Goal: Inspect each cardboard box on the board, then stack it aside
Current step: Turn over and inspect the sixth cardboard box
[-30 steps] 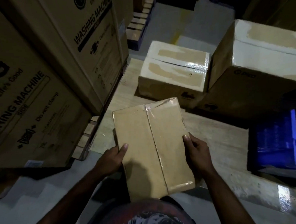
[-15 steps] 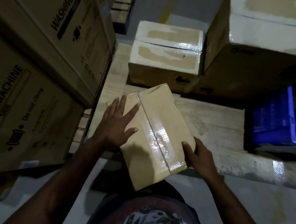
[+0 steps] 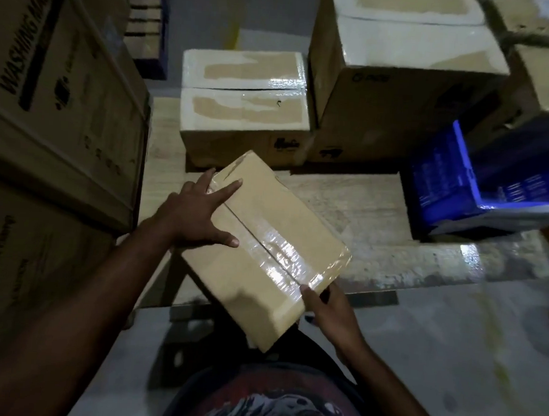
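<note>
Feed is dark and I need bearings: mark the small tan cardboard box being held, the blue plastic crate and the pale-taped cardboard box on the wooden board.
Small tan cardboard box (image 3: pixel 282 214): head view, top face.
Blue plastic crate (image 3: pixel 439 191): head view, near side wall.
Pale-taped cardboard box (image 3: pixel 243 110): head view, top flap.

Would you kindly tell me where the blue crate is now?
In the head view, the blue crate sits at the right on the wooden board, just in front and right of the large cardboard box.

Matt cardboard box (image 3: pixel 266 245), glossy tape (image 3: pixel 280 256), seemingly wooden board (image 3: pixel 346 205)
</note>
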A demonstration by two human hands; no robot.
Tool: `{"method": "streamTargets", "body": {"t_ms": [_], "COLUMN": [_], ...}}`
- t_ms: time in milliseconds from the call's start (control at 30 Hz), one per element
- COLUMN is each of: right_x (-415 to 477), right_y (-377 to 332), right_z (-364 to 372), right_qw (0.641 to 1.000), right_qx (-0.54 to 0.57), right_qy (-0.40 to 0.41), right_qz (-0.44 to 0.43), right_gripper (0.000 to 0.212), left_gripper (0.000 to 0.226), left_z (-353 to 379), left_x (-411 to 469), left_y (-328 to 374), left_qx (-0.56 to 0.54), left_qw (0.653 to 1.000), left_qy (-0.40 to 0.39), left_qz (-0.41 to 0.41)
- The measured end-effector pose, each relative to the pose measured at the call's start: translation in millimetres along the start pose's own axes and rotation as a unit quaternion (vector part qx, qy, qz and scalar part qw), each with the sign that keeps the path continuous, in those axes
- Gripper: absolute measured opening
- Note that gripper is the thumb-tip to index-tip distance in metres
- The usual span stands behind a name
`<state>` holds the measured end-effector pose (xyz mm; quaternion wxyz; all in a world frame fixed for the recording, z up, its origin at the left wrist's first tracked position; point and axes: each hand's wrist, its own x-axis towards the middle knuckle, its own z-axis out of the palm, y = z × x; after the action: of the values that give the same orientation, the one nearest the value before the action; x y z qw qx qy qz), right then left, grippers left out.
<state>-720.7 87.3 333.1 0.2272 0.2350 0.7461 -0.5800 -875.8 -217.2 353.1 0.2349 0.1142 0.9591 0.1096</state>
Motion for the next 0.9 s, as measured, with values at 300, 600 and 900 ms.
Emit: {"method": "streamTargets", "body": {"t_ms": [300, 600, 900], "right_x": [67.3, 97.3, 90.7], "right_y": [-63.9, -68.9, -48.9], "right_z": [-46.6, -34.7, -34.1], "right_qw": [0.959, 0.901, 0.901], "right_qx": [-0.206, -0.318, -0.354], "right_qy": [0.025, 0.074, 0.129], "right_qz": [-0.192, -0.287, -0.214], "right_gripper": [0.076, 0.059, 0.056], "left_gripper": [0.091, 0.084, 0.069], "left_z": [60.6, 84.4, 72.1], "left_x": [-58.2, -60.8, -53.5], "left_y": [50.9, 64.7, 51.6], "left_qx": [-0.091, -0.111, -0.161], "left_qw": [0.971, 0.948, 0.954], "left_qy": [0.106, 0.217, 0.226], "left_qz": [-0.196, -0.205, -0.112]}}
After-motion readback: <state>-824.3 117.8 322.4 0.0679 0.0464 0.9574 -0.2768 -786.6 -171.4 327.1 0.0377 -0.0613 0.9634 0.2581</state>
